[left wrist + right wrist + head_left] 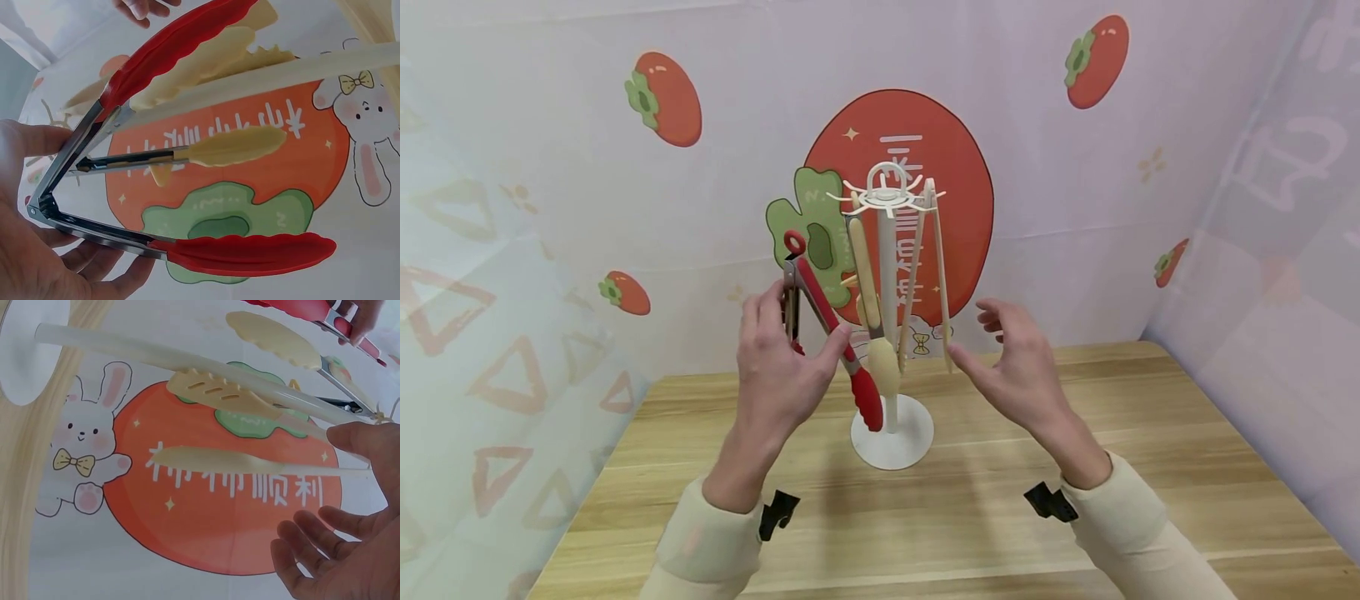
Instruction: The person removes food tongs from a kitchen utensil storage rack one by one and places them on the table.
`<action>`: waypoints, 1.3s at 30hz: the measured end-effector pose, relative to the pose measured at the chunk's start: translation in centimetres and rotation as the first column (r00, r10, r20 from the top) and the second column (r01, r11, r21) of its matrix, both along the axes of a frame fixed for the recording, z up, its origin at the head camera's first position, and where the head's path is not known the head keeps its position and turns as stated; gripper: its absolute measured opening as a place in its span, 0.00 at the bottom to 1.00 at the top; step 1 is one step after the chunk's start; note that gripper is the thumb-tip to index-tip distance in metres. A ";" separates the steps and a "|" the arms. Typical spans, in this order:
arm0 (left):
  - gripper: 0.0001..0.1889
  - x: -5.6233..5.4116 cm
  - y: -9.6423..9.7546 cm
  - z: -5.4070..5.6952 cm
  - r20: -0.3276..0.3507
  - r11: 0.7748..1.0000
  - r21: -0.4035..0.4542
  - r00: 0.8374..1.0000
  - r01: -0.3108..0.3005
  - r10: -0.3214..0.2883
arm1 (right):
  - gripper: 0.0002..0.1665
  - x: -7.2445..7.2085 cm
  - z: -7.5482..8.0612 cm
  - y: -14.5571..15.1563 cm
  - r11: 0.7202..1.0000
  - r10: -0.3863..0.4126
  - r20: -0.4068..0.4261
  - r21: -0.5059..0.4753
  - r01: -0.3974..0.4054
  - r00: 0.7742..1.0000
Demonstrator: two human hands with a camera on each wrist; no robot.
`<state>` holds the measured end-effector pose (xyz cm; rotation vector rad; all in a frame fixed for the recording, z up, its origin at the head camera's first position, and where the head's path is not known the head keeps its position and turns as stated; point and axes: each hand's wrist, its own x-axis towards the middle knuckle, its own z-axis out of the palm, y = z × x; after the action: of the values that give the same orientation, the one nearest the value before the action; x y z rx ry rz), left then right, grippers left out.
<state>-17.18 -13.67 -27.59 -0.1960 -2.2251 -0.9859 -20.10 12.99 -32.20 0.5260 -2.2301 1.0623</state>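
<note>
My left hand (775, 358) grips a pair of red-tipped metal tongs (867, 398), thumb on one arm and fingers on the other. The tongs are spread, with their red ring at the top, left of a white utensil rack (889, 317). Cream-tipped metal tongs (884, 367) hang on the rack's left side, and a pair of all-beige tongs (942, 275) hangs from a right-hand hook. My right hand (1018, 371) is held beside the beige tongs with fingers spread; its thumb overlaps their near arm. In the right wrist view one beige tip is slotted (212, 392).
The rack's round white base (910, 454) stands on a wood-grain table (925, 525). Behind it hangs a pale cloth backdrop (737, 108) printed with persimmons and a rabbit. Similar cloth panels rise at both sides.
</note>
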 end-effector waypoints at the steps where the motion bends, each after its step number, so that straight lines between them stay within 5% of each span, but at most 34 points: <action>1: 0.41 0.0 -0.2 -0.2 0.004 1.000 -0.001 1.000 -0.005 0.005 | 0.35 0.0 0.0 -0.1 1.000 -0.002 0.000 -0.004 0.002 1.000; 16: 0.40 -1.1 -3.2 -2.6 0.090 0.993 -0.039 0.989 -0.111 0.114 | 0.37 -0.2 -0.1 -0.6 1.000 -0.014 0.009 -0.014 0.014 1.000; 28: 0.40 -2.0 -5.2 -4.5 0.242 0.981 -0.071 0.951 -0.178 0.190 | 0.38 -0.3 -0.1 -1.0 1.000 -0.011 0.028 -0.018 0.011 1.000; 39: 0.40 -2.6 -7.1 -6.3 0.304 0.971 -0.122 0.923 -0.206 0.235 | 0.37 -0.3 0.0 -1.4 1.000 -0.003 0.029 -0.014 0.003 1.000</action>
<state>-19.76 -20.81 -33.91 0.1866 -2.5167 -0.8423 -20.42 11.61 -32.17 0.5040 -2.2457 1.0896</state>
